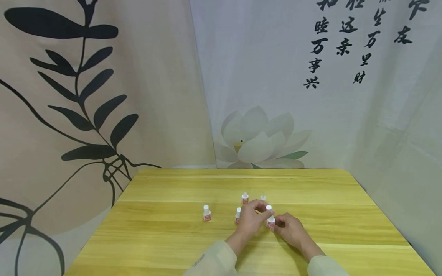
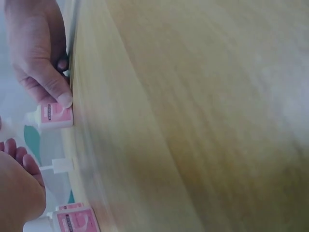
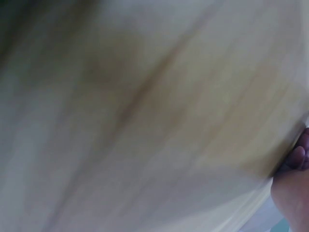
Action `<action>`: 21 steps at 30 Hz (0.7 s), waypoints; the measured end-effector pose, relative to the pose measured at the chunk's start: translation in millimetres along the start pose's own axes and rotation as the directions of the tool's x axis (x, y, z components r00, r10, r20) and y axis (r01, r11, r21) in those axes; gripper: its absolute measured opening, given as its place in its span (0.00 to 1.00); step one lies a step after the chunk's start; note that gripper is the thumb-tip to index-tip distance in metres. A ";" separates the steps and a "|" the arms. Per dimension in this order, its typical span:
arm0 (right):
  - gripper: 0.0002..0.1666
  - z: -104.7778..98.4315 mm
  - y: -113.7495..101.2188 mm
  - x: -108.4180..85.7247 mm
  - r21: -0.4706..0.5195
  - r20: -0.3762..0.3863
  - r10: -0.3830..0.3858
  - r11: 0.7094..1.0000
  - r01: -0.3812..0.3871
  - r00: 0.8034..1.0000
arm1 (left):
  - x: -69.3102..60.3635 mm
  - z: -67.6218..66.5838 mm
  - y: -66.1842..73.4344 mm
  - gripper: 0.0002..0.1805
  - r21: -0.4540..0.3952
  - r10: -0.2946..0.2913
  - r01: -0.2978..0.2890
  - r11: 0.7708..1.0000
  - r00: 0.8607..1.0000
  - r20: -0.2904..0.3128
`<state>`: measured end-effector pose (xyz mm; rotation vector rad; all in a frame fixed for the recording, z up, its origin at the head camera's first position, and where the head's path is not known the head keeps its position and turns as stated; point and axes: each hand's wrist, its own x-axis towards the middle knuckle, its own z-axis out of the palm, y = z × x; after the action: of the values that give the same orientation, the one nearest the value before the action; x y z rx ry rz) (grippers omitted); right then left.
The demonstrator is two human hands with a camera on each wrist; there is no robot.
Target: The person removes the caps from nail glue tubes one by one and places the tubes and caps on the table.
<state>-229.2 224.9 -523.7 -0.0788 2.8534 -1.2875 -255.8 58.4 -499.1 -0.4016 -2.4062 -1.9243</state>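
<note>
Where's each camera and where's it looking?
Head: on the head, facing forward and down at the table; left hand, right hand show.
Left wrist: on that wrist, facing across the table; both hands show.
Right wrist: on that wrist, facing the table; part of one hand shows.
Head and left wrist share the held bottle.

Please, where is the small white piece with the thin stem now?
The small white piece is right of centre in the head view, on the yellow wooden table, beyond the left hand and right of the rearmost pink-labelled white bottle.
</note>
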 end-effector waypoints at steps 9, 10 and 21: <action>0.07 -1.0 -0.8 -1.2 0.029 0.008 0.002 1.000 -0.002 1.000 | -3.9 0.1 2.0 0.07 0.019 -0.007 0.008 1.000 0.999 -0.040; 0.07 -0.8 -0.9 -1.3 0.029 0.005 0.002 1.000 -0.002 1.000 | -4.1 -0.1 2.4 0.07 0.019 -0.011 0.012 1.000 0.999 -0.043; 0.06 1.9 0.2 -0.8 0.030 -0.024 -0.008 1.000 0.009 1.000 | -4.3 -0.1 4.3 0.07 0.011 -0.027 0.027 1.000 0.998 -0.061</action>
<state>-228.4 223.6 -525.2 -0.0754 2.8555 -1.3416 -250.7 58.3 -495.8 -0.3068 -2.3963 -1.9026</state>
